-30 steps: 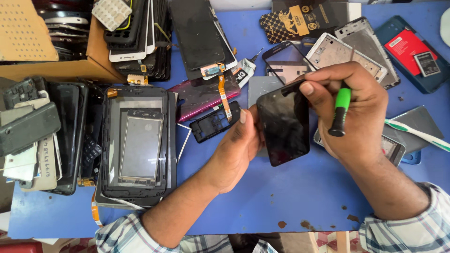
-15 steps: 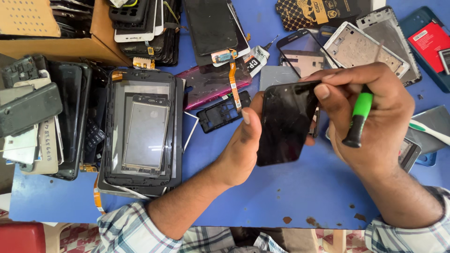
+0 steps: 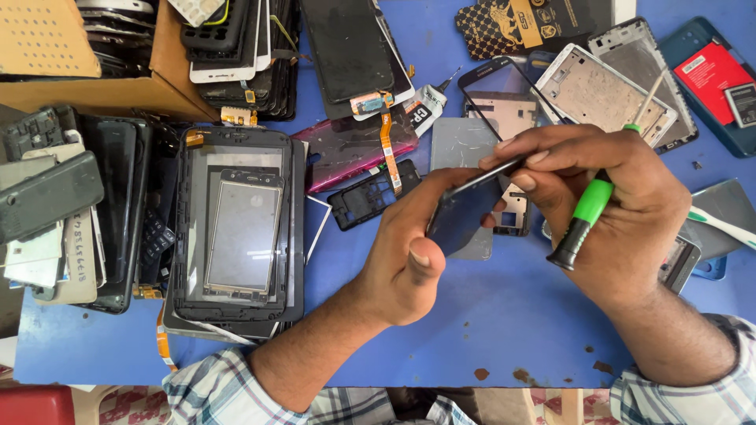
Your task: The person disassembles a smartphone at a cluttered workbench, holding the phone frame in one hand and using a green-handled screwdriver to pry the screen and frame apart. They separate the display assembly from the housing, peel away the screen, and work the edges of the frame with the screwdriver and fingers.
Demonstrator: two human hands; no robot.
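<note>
Holding a dark, glossy flat phone screen panel (image 3: pixel 465 214) tilted on edge above the blue table (image 3: pixel 472 330), your left hand (image 3: pixel 413 252) grips its lower end while your right hand (image 3: pixel 606 212) pinches its upper edge with thumb and fingertips. That right hand also clasps a green-and-black-handled screwdriver (image 3: pixel 587 216). Just left of your left hand lies a black plastic phone frame (image 3: pixel 370 197).

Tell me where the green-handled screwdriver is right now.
In the head view it sits right of centre, gripped in the right hand: the green-handled screwdriver slants just right of the dark phone that both hands hold above the blue table.
</note>
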